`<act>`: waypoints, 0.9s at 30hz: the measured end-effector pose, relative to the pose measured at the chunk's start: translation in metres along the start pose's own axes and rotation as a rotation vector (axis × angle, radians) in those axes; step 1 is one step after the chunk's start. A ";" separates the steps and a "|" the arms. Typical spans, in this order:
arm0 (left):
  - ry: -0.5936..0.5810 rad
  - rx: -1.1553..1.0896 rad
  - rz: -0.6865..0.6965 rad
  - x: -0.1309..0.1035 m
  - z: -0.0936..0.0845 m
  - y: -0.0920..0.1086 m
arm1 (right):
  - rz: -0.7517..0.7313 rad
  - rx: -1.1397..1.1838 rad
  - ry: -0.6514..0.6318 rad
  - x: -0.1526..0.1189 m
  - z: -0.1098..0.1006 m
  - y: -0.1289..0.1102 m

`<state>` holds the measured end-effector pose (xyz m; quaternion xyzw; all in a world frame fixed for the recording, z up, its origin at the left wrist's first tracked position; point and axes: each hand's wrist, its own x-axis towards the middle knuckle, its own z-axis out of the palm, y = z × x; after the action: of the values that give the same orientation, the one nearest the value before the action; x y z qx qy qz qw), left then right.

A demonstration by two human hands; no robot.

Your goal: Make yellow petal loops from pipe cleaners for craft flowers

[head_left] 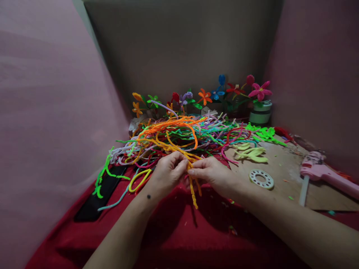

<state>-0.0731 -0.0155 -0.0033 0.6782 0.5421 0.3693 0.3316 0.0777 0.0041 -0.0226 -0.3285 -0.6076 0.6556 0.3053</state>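
Far to the left of the hands, a black phone [86, 207] lies on red cloth [182, 239] with bright green strands [98, 183] across it. Nearer the left wrist, a pale blue stem [120, 200] trails beside a yellow loop [131, 182].

At center, from where I stand, the left hand [169, 170] and the right hand [211, 172] meet over fuzzy yellow-orange stems [193, 190], the fingertips of each pinching the strands. The stems are caught between the two hands, their long axis running from the pile [207, 132] beyond the left hand down toward the wearer, slanting slightly rightward. Loose ends hang just below the pinch. Neither hand is clearly nearer: the left grips slightly farther up the strands, the right where the ends emerge. Flowers [204, 96] stand beyond the pile.

Beyond the right hand sits a banded pot [260, 117], with pale yellow loops [254, 154] lying nearer. A holed ring [267, 180] rests close by the right forearm on a board [283, 164]. Farthest right, across that forearm, lies a pink glue gun [316, 170], a translucent stick [303, 190] protruding from it.
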 end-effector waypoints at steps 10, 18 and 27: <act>-0.067 -0.232 -0.099 -0.003 -0.003 -0.004 | 0.121 0.232 0.000 0.003 0.002 0.012; 0.134 0.078 0.056 -0.003 0.005 -0.003 | 0.227 0.168 0.024 0.001 0.004 0.006; -0.107 -0.296 -0.135 0.001 -0.002 -0.008 | 0.239 0.215 -0.024 -0.001 0.003 0.000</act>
<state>-0.0787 -0.0130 -0.0088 0.6025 0.5077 0.3854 0.4803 0.0761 0.0015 -0.0223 -0.3560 -0.4941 0.7524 0.2510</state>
